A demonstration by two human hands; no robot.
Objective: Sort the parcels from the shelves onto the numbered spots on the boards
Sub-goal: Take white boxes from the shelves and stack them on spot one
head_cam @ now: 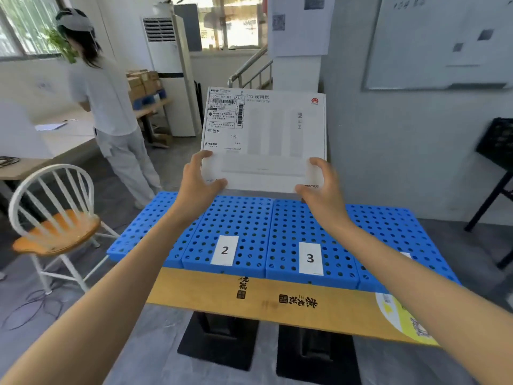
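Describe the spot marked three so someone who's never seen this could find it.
Start at the blue perforated boards on the yellow table. Near their front edge lies the label printed 3, a white paper slip. It sits right of the label printed 2.

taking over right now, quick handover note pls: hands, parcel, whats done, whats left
Hands: the left hand grips the lower left corner of the white parcel, and the right hand grips its lower right corner.
Parcel: held up at the far edge of the blue boards, with its shipping label facing the camera. I cannot tell if it touches them.
Boards: card 2 and card 3 show. No parcel lies on the visible spots.
Done: one parcel in hand.
Left: set it on its numbered spot, then sort the rest. The shelves are out of view.
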